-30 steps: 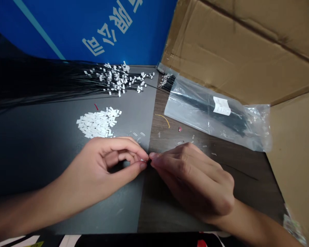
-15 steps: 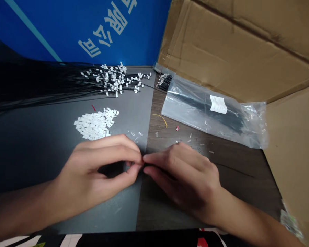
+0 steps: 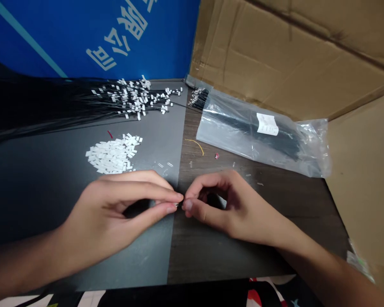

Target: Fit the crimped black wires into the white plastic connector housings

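My left hand (image 3: pixel 121 213) and my right hand (image 3: pixel 230 204) meet fingertip to fingertip at the seam between the grey mat (image 3: pixel 51 187) and the dark wooden tabletop (image 3: pixel 243 256). Each hand is closed in a thumb-and-forefinger pinch. Between the two pinches a tiny dark piece (image 3: pixel 179 205) shows, too small to name. A heap of small white plastic housings (image 3: pixel 113 151) lies just beyond my left hand.
Thin black wires with white housings on their ends (image 3: pixel 134 96) fan across the mat's far side. A clear plastic bag of black wires (image 3: pixel 259 134) lies at the right. Cardboard (image 3: pixel 291 55) and a blue board (image 3: pixel 92 34) wall in the back and right.
My right hand has turned so that its fingers curl up and its knuckles lift. Both pinches stay together. The view has shifted slightly.
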Demonstrator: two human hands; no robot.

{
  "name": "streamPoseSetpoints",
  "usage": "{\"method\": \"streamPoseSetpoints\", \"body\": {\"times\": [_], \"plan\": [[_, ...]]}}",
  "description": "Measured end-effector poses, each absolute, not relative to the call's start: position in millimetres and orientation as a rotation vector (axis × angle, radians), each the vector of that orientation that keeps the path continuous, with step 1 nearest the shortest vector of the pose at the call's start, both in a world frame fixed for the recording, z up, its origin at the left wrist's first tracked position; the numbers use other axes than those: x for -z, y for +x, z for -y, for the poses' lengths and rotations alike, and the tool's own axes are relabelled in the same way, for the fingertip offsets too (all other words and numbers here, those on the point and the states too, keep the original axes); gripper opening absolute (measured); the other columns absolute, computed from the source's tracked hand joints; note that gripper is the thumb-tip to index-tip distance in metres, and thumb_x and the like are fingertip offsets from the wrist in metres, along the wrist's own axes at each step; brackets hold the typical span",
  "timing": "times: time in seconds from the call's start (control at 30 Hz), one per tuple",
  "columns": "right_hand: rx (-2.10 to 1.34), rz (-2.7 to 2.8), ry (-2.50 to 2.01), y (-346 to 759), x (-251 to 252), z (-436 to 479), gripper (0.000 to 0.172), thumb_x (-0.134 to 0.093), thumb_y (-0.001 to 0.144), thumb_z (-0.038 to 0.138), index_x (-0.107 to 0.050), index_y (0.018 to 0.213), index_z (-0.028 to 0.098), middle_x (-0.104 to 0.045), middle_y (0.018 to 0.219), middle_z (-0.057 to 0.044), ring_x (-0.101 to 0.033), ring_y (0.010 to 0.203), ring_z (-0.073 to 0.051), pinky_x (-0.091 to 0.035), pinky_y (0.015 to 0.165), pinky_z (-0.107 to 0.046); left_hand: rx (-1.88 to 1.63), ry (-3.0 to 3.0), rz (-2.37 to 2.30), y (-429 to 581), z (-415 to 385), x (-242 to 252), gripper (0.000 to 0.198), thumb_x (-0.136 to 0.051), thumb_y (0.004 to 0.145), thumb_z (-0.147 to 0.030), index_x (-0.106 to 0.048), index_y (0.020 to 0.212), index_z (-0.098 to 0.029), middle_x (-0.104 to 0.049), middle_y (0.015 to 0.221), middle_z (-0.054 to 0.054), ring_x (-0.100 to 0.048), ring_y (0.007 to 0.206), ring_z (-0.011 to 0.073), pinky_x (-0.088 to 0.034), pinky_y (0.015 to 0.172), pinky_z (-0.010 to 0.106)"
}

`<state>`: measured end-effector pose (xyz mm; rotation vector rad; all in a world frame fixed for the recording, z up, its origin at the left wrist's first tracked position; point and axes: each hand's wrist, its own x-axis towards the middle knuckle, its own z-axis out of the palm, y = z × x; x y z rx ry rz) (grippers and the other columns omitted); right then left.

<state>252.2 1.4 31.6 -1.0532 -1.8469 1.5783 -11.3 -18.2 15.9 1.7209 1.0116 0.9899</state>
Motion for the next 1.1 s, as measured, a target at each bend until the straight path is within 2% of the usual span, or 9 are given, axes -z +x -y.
{"method": "streamPoseSetpoints", "body": {"times": [0.1,0.2,0.4,0.63,0.87,1.1], "plan": [[-1.373,1.825,-1.034,245.3,-31.7,6.3,0.016,-0.083,0.104,0.017,-0.084,0.089,0.021,-0.086,0.084,-0.001,-0.078,0.076,-0.016,-0.063,0.07,-0.026,-0.873,1.477,-1.043,-8.2,13.1,-16.6,0.023,-0.091,0.097,-0.017,-0.103,0.098,-0.036,-0.093,0.089,0.0,-0.088,0.077,0.0156,-0.071,0.072,0.015],[-1.297,1.735,-0.981,238.5,-26.4,12.5,0.017,-0.079,0.099,0.01,-0.08,0.086,0.022,-0.092,0.098,-0.004,-0.086,0.089,-0.019,-0.069,0.083,-0.029,-0.801,1.333,-1.055,-8.3,11.9,-18.8,0.015,-0.092,0.095,-0.024,-0.104,0.096,-0.033,-0.09,0.082,0.002,-0.086,0.073,0.0142,-0.069,0.069,0.012],[-1.173,1.72,-0.957,233.0,-18.2,17.8,0.018,-0.08,0.098,0.008,-0.08,0.088,0.022,-0.092,0.097,-0.003,-0.088,0.087,-0.018,-0.07,0.082,-0.028,-0.77,1.231,-1.062,-10.9,11.1,-17.6,0.016,-0.098,0.092,-0.024,-0.103,0.104,-0.033,-0.088,0.072,-0.001,-0.086,0.071,0.0127,-0.068,0.071,0.009],[-1.04,1.764,-0.944,234.1,-23.0,19.8,0.018,-0.081,0.098,0.005,-0.082,0.09,0.021,-0.094,0.097,-0.003,-0.088,0.081,-0.016,-0.072,0.083,-0.027,-0.789,1.204,-1.058,-10.3,10.6,-16.1,0.009,-0.099,0.092,-0.022,-0.102,0.097,-0.029,-0.09,0.073,0.0,-0.085,0.067,0.0116,-0.066,0.068,0.008],[-1.026,1.764,-0.947,232.5,-22.1,19.3,0.016,-0.082,0.098,0.004,-0.083,0.089,0.017,-0.094,0.095,-0.004,-0.087,0.081,-0.013,-0.069,0.083,-0.02,-0.804,1.194,-1.073,-7.1,11.1,-15.1,0.017,-0.099,0.087,-0.02,-0.104,0.094,-0.035,-0.093,0.078,0.001,-0.085,0.064,0.0111,-0.066,0.066,0.008],[-1.011,1.801,-0.958,233.9,-22.1,19.5,0.014,-0.08,0.097,0.005,-0.083,0.088,0.015,-0.093,0.093,-0.005,-0.088,0.083,-0.012,-0.068,0.085,-0.018,-0.813,1.234,-1.091,-8.3,10.8,-13.3,0.018,-0.098,0.087,-0.02,-0.105,0.095,-0.035,-0.091,0.074,0.002,-0.083,0.061,0.0112,-0.064,0.064,0.007]]}}
